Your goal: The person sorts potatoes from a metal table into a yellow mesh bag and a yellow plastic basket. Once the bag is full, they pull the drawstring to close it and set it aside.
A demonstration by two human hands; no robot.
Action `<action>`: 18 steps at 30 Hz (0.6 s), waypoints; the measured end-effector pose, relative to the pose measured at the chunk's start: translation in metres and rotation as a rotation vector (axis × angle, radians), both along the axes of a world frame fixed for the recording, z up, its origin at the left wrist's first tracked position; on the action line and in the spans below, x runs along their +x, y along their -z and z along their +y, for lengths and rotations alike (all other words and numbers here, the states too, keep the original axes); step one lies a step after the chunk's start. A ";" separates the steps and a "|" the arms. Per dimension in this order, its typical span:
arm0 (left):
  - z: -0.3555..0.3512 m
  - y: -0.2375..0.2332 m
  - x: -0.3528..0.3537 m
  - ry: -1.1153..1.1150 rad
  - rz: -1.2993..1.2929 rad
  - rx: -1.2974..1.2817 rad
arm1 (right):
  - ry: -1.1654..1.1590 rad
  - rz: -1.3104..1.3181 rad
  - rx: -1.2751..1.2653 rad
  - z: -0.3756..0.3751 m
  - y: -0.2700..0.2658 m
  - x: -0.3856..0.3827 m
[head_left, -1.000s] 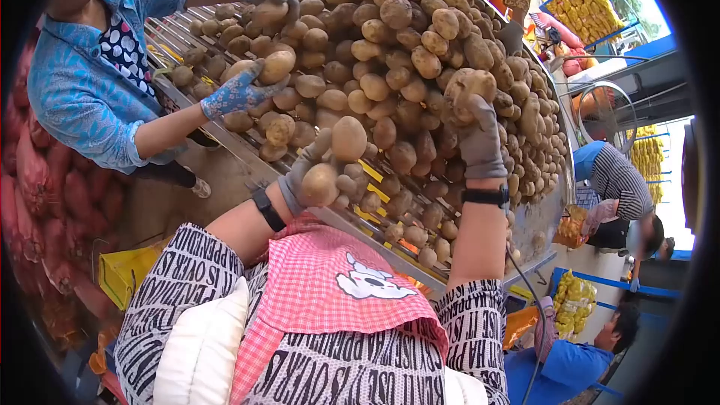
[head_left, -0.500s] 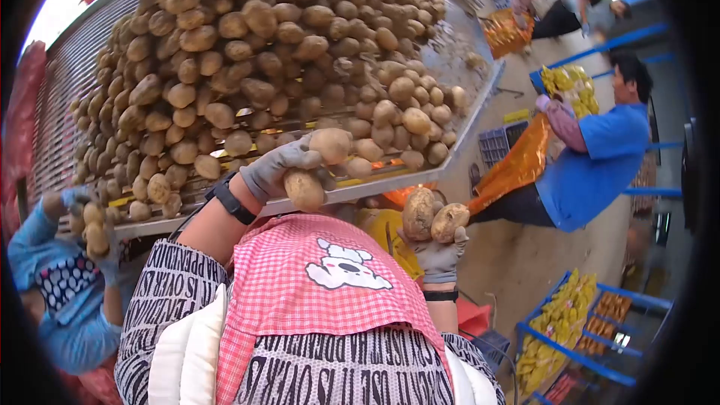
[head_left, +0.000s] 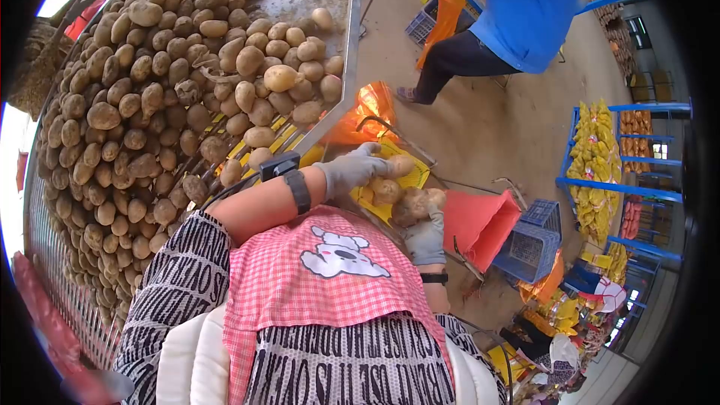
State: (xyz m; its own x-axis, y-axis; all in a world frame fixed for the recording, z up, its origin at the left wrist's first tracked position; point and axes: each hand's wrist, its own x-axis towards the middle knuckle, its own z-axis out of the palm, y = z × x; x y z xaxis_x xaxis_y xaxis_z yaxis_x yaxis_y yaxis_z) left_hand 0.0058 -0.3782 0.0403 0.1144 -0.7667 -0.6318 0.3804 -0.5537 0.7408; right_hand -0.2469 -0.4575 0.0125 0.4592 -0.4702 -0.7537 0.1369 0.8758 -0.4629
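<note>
My gloved left hand (head_left: pixel 352 171) reaches over a yellow basket (head_left: pixel 417 175). Its fingers curl round potatoes (head_left: pixel 386 191), one of them near the fingertips. Close by, my gloved right hand (head_left: pixel 426 238) grips potatoes (head_left: pixel 412 206) at the basket's near side. The two hands' potatoes almost touch, and part of the basket is hidden behind them. To the left, a large heap of potatoes (head_left: pixel 135 135) lies on a slatted sorting table with a metal rim (head_left: pixel 349 67).
A red open sack (head_left: pixel 480 229) hangs on a metal frame right of my hands, beside blue crates (head_left: pixel 529 244). An orange sack (head_left: pixel 367 116) is by the table corner. A co-worker in a blue shirt (head_left: pixel 525 15) stands beyond. Filled yellow sacks (head_left: pixel 595 172) stand on a blue rack.
My view has turned toward the right. My left hand has moved with its potatoes from above the table edge to over the yellow basket, close to my right hand.
</note>
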 end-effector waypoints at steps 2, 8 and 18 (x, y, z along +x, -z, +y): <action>0.003 0.023 0.009 -0.076 0.109 -0.012 | -0.046 0.082 -0.118 -0.004 0.049 -0.007; 0.073 0.025 0.050 -0.354 0.510 -0.036 | 0.056 0.297 0.052 -0.016 0.099 0.005; 0.182 0.012 0.034 -0.920 0.719 -0.180 | -0.356 -0.275 0.146 -0.002 -0.001 0.107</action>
